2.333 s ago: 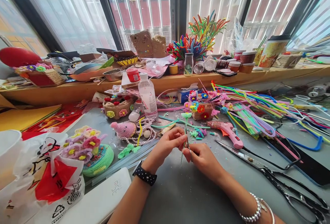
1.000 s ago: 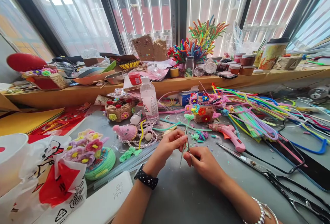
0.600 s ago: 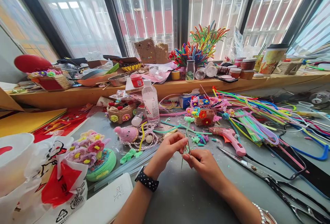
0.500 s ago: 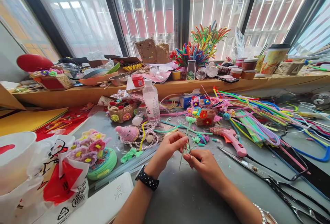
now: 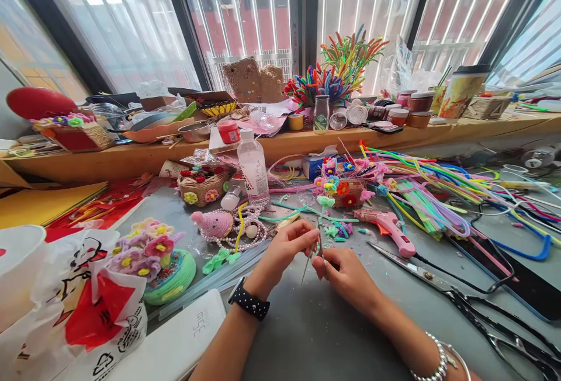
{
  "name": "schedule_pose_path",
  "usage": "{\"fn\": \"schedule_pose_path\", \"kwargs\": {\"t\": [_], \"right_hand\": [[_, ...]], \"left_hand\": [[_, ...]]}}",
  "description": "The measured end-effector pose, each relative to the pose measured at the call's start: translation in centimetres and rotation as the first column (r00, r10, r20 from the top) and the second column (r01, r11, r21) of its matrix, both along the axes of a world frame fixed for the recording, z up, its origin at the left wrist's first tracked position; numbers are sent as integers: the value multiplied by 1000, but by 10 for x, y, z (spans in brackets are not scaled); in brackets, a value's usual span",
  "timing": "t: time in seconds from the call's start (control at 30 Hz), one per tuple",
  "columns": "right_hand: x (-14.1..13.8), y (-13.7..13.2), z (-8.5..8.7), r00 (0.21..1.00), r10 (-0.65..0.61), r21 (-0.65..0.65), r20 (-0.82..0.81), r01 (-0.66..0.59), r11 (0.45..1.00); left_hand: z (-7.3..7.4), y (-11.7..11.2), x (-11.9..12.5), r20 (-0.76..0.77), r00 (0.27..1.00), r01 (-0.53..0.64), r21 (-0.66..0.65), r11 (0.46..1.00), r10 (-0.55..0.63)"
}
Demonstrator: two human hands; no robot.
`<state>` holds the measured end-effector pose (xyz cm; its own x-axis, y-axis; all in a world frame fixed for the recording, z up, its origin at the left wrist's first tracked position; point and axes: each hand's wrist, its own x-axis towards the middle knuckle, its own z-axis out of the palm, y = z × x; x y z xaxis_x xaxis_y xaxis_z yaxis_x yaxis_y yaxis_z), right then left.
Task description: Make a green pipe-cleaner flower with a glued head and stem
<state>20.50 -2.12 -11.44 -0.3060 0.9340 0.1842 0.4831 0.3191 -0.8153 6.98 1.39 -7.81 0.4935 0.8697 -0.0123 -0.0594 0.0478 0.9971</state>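
My left hand [image 5: 293, 248] pinches a thin greenish pipe cleaner [image 5: 305, 270], whose bare-looking end slants down below the fingertips. Close against it, my right hand [image 5: 346, 276] is closed on a slim metal tool [image 5: 321, 245] that looks like small scissors; the fingers hide most of it. Both hands meet just above the grey table [image 5: 302, 334]. Right behind them lie green and purple fuzzy bits [image 5: 338, 230] and a mint-green fuzzy flower [image 5: 325, 201]. To the right rests a pink glue gun [image 5: 388, 230], with large scissors [image 5: 432, 279] nearer me.
A clear bottle [image 5: 253, 170] stands behind the hands, beside a pink crocheted piece [image 5: 213, 224] and pearl beads. Fuzzy flowers in a green pot [image 5: 173, 279], a white box [image 5: 188, 334] and a plastic bag [image 5: 83, 299] occupy the left. Many pipe cleaners [image 5: 421, 194] spread across the right.
The view has shifted slightly, so the surroundings sit a little further left and higher. Both hands keep their hold close together, with only small finger movement.
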Motion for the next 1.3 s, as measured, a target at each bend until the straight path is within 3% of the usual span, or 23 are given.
{"fn": "schedule_pose_path", "kwargs": {"t": [0.3, 0.53, 0.77, 0.97, 1.3], "right_hand": [[0, 1, 0, 999, -34, -2, 16, 34, 999], [1, -1, 0, 1000, -15, 1, -24, 15, 1000], [1, 0, 2, 998, -44, -16, -37, 44, 999], [2, 0, 2, 992, 62, -4, -112, -63, 998], [1, -1, 0, 998, 7, -9, -60, -8, 1000]], "left_hand": [[-1, -1, -1, -17, 1000, -14, 12, 1000, 15], [1, -2, 0, -51, 997, 53, 54, 997, -50], [5, -3, -1, -61, 998, 3, 31, 1000, -2], [6, -3, 1, -28, 998, -49, 60, 997, 51], [-2, 1, -1, 56, 997, -60, -21, 998, 62]]}}
